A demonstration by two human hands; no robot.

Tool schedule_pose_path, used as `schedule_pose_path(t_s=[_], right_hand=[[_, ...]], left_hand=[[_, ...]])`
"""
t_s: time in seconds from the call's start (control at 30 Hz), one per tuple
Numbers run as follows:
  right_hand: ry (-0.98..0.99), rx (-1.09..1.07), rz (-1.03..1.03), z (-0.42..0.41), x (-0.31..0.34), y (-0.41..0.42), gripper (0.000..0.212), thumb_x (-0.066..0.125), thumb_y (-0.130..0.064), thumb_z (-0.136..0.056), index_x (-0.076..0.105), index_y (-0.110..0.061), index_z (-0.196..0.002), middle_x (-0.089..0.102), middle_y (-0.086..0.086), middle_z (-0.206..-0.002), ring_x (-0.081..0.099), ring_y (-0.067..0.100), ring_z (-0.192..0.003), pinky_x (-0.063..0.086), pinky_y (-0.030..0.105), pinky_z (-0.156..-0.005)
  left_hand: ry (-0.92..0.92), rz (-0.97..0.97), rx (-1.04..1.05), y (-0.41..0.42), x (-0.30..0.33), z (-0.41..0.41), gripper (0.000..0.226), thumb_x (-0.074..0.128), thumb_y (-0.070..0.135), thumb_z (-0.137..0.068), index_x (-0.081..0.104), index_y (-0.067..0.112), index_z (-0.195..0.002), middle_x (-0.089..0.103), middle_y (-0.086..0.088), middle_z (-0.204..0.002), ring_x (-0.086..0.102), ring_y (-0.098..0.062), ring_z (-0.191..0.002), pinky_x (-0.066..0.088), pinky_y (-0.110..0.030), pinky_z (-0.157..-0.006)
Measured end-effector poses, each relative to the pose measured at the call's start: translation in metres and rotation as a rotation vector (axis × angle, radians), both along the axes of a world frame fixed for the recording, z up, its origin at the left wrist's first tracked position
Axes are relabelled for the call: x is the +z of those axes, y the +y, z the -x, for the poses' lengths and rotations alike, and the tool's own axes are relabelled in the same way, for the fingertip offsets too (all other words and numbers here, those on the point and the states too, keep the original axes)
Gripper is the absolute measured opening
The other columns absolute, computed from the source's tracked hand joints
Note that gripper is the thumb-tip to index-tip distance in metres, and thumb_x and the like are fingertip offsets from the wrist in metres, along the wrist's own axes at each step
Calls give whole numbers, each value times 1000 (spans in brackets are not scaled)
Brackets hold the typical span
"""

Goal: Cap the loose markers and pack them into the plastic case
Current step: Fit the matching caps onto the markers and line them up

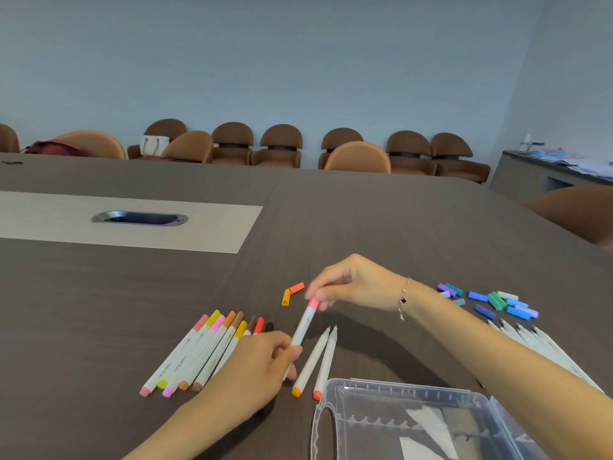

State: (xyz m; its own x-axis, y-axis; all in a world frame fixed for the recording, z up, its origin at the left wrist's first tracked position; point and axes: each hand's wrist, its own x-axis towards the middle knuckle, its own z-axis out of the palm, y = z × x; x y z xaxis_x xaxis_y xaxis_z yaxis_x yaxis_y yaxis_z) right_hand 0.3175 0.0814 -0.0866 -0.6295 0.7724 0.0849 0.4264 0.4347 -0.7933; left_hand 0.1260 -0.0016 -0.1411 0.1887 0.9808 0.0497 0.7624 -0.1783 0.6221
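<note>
A dark wood-grain conference surface [414, 227] fills the middle and lower frame, with a pale inset panel [172, 224] at centre left holding an oval metal cable port [139, 218]. Brown armchairs [278, 147] line the blue-grey wall across the upper half.

At the bottom right sits a clear plastic case [408, 423], lid open, its ridged inner tray visible; whether it holds any markers cannot be made out through the glare.

The right hand [348, 283], wearing a thin bracelet [403, 298], reaches in from the lower right and pinches the pink cap [312, 304] on the upper end of a white marker [303, 327]. The left hand [262, 360], coming from the bottom centre, grips the lower end of that same marker, which slants above the surface at frame centre.

Left of the hands, a row of capped markers [195, 353] lies side by side in pink, yellow, orange and brown tones. Just right of the held marker, two uncapped markers [320, 356] lie parallel, tips pointing up the frame, near the case's corner. At the right edge lies a bundle of uncapped white markers [537, 343].

Above them, loose blue, purple and green caps [494, 300] are scattered together. Two orange caps [291, 292] lie just left of the right hand's fingers.
</note>
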Motion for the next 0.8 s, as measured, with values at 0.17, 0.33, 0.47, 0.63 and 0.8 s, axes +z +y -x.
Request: schedule_pose_path(t_s=[0.17, 0.33, 0.47, 0.63, 0.8], right_hand=[[-119, -18, -2, 1, 1, 23, 22, 61, -22, -90, 72, -12, -107, 71, 0, -105, 64, 11, -96, 52, 26, -91], [-487, -166, -327, 7, -23, 54, 24, 54, -21, -94, 66, -20, -114, 61, -1, -118, 55, 12, -109, 44, 31, -101], [-627, -32, -585, 33, -40, 61, 36, 49, -14, -96, 54, -25, -130, 52, 0, -131, 45, 17, -120, 44, 29, -98], [-757, 135, -803, 53, -65, 72, 35, 52, -4, -92, 59, -16, -124, 54, 5, -133, 43, 25, -123, 40, 37, -96], [-574, 28, -826, 40, -66, 67, 19, 49, -17, -96, 59, -13, -111, 60, 5, -122, 49, 22, -116, 39, 34, -98]], left_hand=[[232, -138, 73, -7, 14, 3, 36, 50, 48, -90, 46, 26, -61, 67, 4, -68, 63, -6, -68, 37, -5, -60], [478, -61, 46, 0, 12, 5, 43, 45, 55, -88, 41, 24, -57, 46, 7, -57, 52, -7, -61, 37, -10, -59], [533, 7, 63, 8, 10, 6, 51, 38, 65, -87, 44, 24, -58, 46, 8, -59, 54, -6, -69, 44, -14, -75], [410, -28, 39, 12, 8, -7, 34, 44, 60, -89, 51, 28, -80, 61, 14, -101, 55, -2, -88, 35, -11, -81], [421, 19, -76, 10, -3, -18, 31, 51, 57, -86, 38, 33, -72, 50, 7, -134, 53, -1, -88, 40, -13, -92]])
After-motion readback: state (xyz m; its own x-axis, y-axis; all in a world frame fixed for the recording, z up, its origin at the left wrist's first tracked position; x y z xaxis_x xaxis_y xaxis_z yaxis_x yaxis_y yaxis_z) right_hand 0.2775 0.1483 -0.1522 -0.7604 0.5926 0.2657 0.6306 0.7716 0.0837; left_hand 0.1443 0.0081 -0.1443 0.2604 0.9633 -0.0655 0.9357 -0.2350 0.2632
